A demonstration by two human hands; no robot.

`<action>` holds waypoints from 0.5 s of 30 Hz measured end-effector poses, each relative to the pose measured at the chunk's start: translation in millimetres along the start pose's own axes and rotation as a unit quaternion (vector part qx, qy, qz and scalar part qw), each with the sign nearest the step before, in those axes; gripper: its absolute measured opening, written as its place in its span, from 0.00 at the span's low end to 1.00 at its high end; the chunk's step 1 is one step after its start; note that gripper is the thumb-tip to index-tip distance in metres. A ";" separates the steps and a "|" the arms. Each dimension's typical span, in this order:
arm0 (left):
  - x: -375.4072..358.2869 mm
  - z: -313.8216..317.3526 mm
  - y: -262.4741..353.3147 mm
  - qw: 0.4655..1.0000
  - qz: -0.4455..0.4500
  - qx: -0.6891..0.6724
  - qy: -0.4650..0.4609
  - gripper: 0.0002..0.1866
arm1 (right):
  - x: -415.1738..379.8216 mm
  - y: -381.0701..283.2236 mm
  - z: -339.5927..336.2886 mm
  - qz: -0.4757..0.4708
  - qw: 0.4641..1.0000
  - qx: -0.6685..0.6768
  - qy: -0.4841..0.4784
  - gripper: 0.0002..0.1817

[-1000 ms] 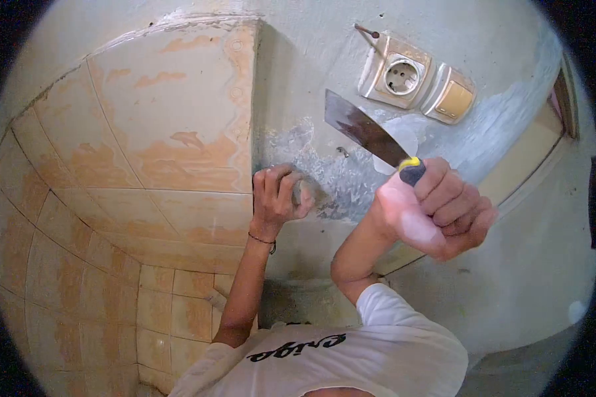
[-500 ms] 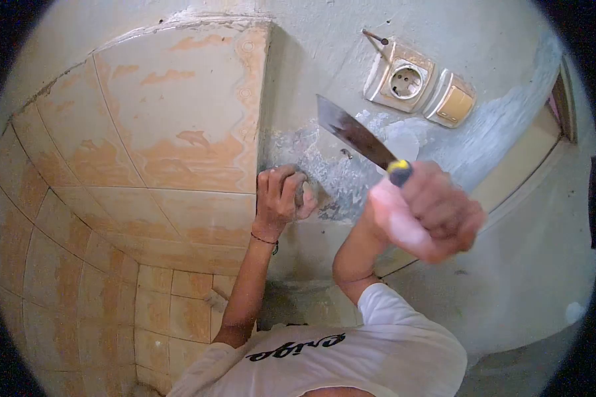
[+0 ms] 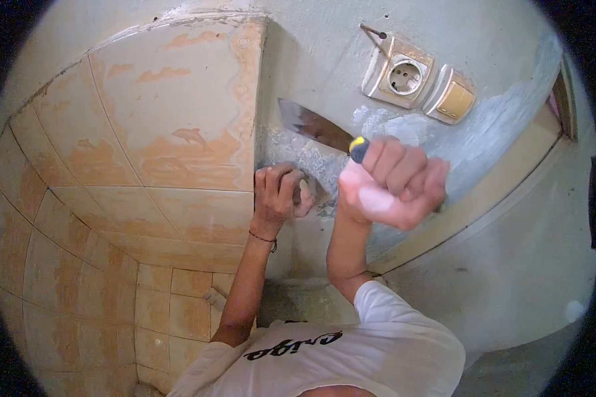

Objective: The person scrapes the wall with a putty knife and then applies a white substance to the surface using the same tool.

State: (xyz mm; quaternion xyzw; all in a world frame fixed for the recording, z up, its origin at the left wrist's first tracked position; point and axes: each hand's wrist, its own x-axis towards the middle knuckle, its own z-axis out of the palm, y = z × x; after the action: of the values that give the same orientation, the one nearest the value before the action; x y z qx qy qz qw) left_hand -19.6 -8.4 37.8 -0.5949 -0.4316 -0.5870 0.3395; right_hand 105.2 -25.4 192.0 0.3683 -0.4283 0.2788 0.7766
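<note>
My right hand (image 3: 392,182) is closed around the dark, yellow-collared handle of a putty knife (image 3: 314,126), whose wide metal blade points up and left toward the scraped grey patch of wall (image 3: 324,162). My left hand (image 3: 279,192) presses a small grey object against the wall at the edge of the tiles (image 3: 179,132), fingers curled over it. What that object is I cannot tell. The blade tip sits just above my left hand, close to the tile edge.
A beige double fitting with a socket (image 3: 404,76) and a switch (image 3: 455,99) is on the wall up right, a nail (image 3: 371,31) above it. Beige and orange tiles cover the left. A door frame (image 3: 510,172) runs along the right.
My right hand has swung the putty knife left and slightly down, from near the socket to just above my left hand. My left hand has stayed in place on the wall.
</note>
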 end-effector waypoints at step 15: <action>2.9 -2.9 -1.0 1.000 0.006 0.004 0.000 0.11 | -3.4 8.3 -3.5 0.055 0.997 -0.024 -0.047 0.21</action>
State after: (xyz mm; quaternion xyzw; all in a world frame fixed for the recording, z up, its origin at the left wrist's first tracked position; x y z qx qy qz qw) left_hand -21.9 -10.3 40.8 -0.5962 -0.4305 -0.5828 0.3458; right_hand 99.0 -18.2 190.5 0.3380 -0.4903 0.2937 0.7477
